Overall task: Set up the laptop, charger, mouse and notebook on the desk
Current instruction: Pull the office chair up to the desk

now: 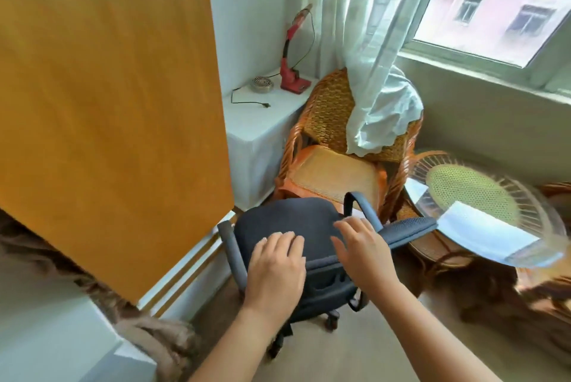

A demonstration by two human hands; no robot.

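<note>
The laptop, charger, mouse and notebook are not in view. The orange wooden desk top [108,103] fills the left side, and no objects show on the part I can see. A dark office chair [284,218] with grey armrests stands at the desk's near right corner. My left hand [278,264] lies on the top edge of the chair's backrest, its fingers stretched forward over the seat. My right hand [361,245] is over the same edge further right, fingers spread. Neither hand holds anything.
A wicker chair [333,134] with a white curtain [380,72] draped on it stands behind the office chair. At right is a round glass-topped rattan table [472,196]. A white cabinet [262,122] in the corner carries a red desk lamp [290,72] and a round metal dish [262,84].
</note>
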